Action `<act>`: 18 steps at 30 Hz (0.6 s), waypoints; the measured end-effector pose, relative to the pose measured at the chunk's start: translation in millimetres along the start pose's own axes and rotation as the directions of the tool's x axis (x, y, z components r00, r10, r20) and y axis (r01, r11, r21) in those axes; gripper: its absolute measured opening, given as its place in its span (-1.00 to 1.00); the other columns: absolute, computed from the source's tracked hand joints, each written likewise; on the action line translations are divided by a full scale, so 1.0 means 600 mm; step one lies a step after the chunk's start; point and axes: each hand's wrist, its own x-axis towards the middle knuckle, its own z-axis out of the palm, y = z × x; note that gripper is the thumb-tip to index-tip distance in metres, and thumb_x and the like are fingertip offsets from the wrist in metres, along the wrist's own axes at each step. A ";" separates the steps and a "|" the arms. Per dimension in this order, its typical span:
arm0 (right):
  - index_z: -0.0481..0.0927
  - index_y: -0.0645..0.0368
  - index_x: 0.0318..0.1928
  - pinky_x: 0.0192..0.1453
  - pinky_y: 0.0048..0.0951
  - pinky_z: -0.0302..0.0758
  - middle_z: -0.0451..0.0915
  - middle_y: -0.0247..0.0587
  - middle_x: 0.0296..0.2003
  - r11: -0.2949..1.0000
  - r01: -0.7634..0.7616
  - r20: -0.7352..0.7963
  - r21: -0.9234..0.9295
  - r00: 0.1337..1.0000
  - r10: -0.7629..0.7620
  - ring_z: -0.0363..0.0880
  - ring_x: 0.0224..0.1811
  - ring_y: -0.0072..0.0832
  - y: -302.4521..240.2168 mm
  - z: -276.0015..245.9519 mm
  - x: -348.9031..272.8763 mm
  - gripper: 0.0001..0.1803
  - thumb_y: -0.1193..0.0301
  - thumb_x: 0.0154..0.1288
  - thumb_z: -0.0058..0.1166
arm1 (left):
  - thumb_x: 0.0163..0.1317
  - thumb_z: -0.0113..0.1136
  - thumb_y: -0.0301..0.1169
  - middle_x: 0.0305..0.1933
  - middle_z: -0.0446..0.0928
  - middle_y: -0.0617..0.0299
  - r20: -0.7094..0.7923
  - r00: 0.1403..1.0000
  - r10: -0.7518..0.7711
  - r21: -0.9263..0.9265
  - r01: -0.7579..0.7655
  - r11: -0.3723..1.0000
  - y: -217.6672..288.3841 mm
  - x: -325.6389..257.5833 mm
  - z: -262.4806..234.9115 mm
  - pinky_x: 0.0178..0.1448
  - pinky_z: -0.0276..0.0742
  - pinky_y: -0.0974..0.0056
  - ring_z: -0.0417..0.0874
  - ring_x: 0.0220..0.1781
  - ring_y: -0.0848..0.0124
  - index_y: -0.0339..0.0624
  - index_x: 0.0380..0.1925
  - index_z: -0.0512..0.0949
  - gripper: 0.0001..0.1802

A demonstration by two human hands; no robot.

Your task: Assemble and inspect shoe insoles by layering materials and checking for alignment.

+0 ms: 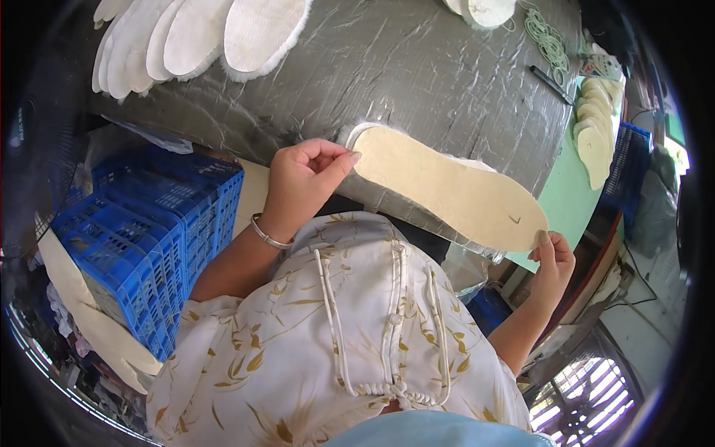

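A cream insole (447,186) with a small dark mark near one end stretches between my two hands at the table's near edge. My left hand (307,173) pinches its left end between thumb and fingers; a bracelet circles that wrist. The right end is gripped by the thumb and fingers of my right hand (553,261). Beneath the cream piece lies a white fluffy insole (359,132), mostly hidden, its furry edge showing at the upper left and along the far side.
White fleecy insoles (261,33) overlap at the far left of the grey film-covered table (357,67). At the right are green cord (547,41), a black pen (551,85) and stacked cream insoles (593,138) on a green board (570,186). Blue crates (141,238) stand left.
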 end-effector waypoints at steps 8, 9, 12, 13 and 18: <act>0.63 0.27 -0.35 -0.43 -0.70 0.21 0.48 -0.48 -0.57 0.997 -0.069 0.023 -0.042 0.997 0.070 0.33 -0.56 -0.78 -0.023 0.004 0.006 -0.82 0.39 0.28 0.28 | 0.20 0.37 -0.50 -0.52 0.63 0.35 0.019 0.999 -0.030 0.007 0.030 1.000 0.003 0.011 -0.011 -0.42 0.39 0.56 0.51 -0.49 0.73 -0.37 -0.38 0.67 -0.88; 0.63 0.28 -0.35 -0.44 -0.71 0.19 0.49 -0.47 -0.56 0.997 -0.068 0.021 -0.044 0.997 0.069 0.32 -0.56 -0.78 -0.023 0.004 0.007 -0.81 0.39 0.28 0.29 | 0.19 0.38 -0.50 -0.51 0.64 0.32 0.020 1.000 -0.014 0.041 0.013 0.999 0.005 0.011 -0.011 -0.41 0.40 0.55 0.52 -0.49 0.72 -0.37 -0.38 0.66 -0.87; 0.63 0.27 -0.35 -0.44 -0.70 0.20 0.50 -0.47 -0.55 0.995 -0.096 0.027 -0.036 0.995 0.097 0.32 -0.56 -0.78 -0.023 0.005 0.006 -0.82 0.40 0.28 0.29 | 0.19 0.38 -0.49 -0.52 0.65 0.29 0.021 1.000 -0.013 0.060 0.012 0.998 0.002 0.012 -0.011 -0.40 0.43 0.54 0.54 -0.49 0.71 -0.37 -0.37 0.66 -0.87; 0.63 0.27 -0.35 -0.44 -0.70 0.20 0.50 -0.47 -0.55 0.995 -0.096 0.030 -0.040 0.995 0.097 0.32 -0.56 -0.78 -0.024 0.006 0.006 -0.82 0.40 0.28 0.29 | 0.19 0.38 -0.49 -0.52 0.65 0.28 0.022 0.999 -0.024 0.047 0.023 0.999 0.001 0.013 -0.011 -0.40 0.44 0.53 0.54 -0.49 0.70 -0.37 -0.37 0.66 -0.87; 0.60 0.22 -0.33 -0.40 -0.66 0.22 0.47 -0.48 -0.56 0.990 -0.137 0.053 -0.040 0.989 0.139 0.31 -0.54 -0.74 -0.015 0.004 0.004 -0.84 0.40 0.35 0.22 | 0.20 0.37 -0.49 -0.50 0.66 0.26 0.022 1.000 -0.022 0.065 0.020 0.998 0.001 0.012 -0.013 -0.40 0.44 0.53 0.55 -0.49 0.69 -0.37 -0.37 0.66 -0.87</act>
